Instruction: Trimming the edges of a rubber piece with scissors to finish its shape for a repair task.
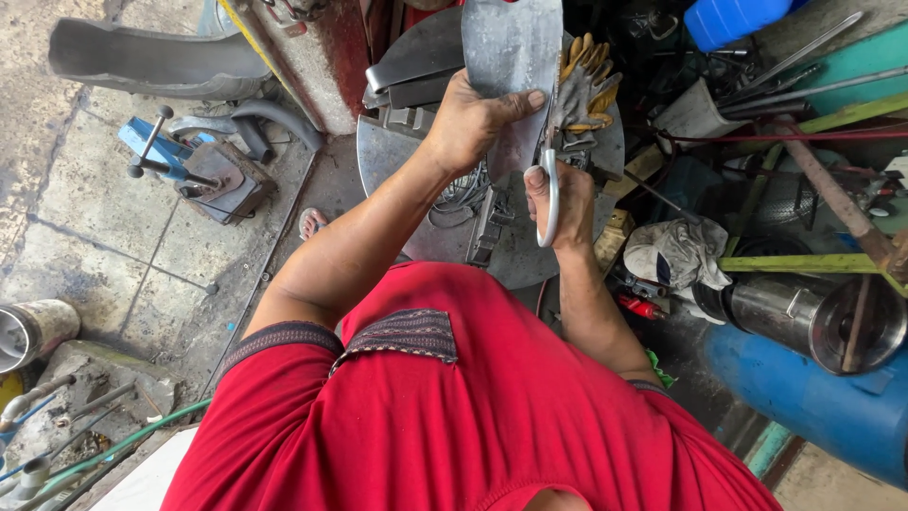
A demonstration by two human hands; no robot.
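Above the round metal bench (pixel 397 161): left hand (pixel 473 118) fingers pinch sheet-metal piece (pixel 511 47); right hand (pixel 563 194) fingers wrap tin snips (pixel 550 194). Sheet judged thin, stiff, sharp-edged; grip flat faces.

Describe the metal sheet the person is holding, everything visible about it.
The metal sheet is thin, dull grey and scuffed, with a rounded lower edge; its top runs out of frame. It is held upright over a round metal table. The left hand grips its lower part, thumb across the face. Snips in the right hand meet its right edge.
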